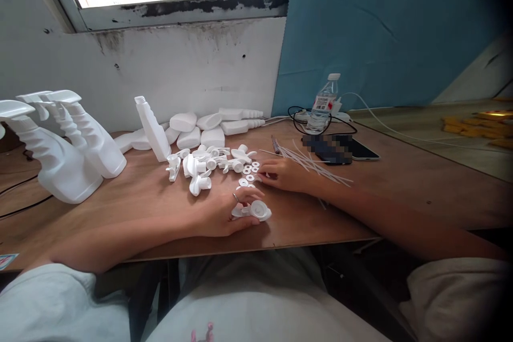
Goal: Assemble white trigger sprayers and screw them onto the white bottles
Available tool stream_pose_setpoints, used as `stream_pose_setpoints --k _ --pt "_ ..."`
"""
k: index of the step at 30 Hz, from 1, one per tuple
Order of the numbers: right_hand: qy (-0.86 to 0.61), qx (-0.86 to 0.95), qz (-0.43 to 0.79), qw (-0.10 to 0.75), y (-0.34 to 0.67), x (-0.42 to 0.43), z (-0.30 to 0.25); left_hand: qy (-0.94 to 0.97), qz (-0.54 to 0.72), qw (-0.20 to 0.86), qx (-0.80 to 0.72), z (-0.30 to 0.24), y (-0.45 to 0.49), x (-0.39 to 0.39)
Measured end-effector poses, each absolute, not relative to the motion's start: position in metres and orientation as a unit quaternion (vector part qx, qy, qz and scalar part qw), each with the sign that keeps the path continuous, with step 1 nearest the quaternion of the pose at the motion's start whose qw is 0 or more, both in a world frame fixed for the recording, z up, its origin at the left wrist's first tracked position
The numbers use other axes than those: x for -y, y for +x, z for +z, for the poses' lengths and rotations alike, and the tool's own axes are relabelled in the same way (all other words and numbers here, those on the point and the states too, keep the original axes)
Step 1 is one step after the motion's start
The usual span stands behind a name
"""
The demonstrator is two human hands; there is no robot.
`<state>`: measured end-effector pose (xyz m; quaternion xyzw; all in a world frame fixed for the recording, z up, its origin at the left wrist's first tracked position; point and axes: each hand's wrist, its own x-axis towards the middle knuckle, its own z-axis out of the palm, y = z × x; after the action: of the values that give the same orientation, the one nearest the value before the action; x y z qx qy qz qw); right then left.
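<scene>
Near the table's front edge, my left hand (pixel 224 212) is closed round a white spray trigger head (pixel 259 210), its round opening facing up. My right hand (pixel 285 173) rests just beyond it, fingertips down at the small white ring washers (pixel 246 170) scattered on the wood. Whether a washer is pinched in those fingertips is too small to make out. Left of the washers lies a loose pile of white spray trigger heads (pixel 198 165). Thin white plastic tubes (pixel 316 163) lie fanned out beyond my right hand, with a pen (pixel 275 144) at their far end.
Assembled white spray bottles (pixel 94 141) stand at the left. One white bottle without a head (pixel 152 125) stands behind the pile, with several more lying along the wall (pixel 188 131). A water bottle (pixel 321 104), black cable and phone (pixel 360 148) are at the back right.
</scene>
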<state>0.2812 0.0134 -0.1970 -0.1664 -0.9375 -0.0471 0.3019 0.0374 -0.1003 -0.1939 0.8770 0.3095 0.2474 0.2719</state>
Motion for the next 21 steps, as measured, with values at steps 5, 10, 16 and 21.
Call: stream_pose_setpoints --k 5,10,16,21 --pt "-0.072 0.878 -0.075 0.468 0.274 0.016 -0.185 0.819 0.291 0.370 -0.329 -0.196 0.042 0.091" --pt "0.074 0.886 -0.171 0.425 0.271 0.034 -0.181 0.782 0.313 0.461 -0.279 -0.198 0.044 0.087" --pt "0.088 0.886 -0.189 0.415 0.271 0.031 -0.182 0.779 0.311 0.458 -0.295 -0.196 0.045 0.088" --pt "0.034 0.866 -0.211 0.452 0.275 0.031 -0.175 0.809 0.314 0.420 -0.267 -0.199 0.041 0.088"
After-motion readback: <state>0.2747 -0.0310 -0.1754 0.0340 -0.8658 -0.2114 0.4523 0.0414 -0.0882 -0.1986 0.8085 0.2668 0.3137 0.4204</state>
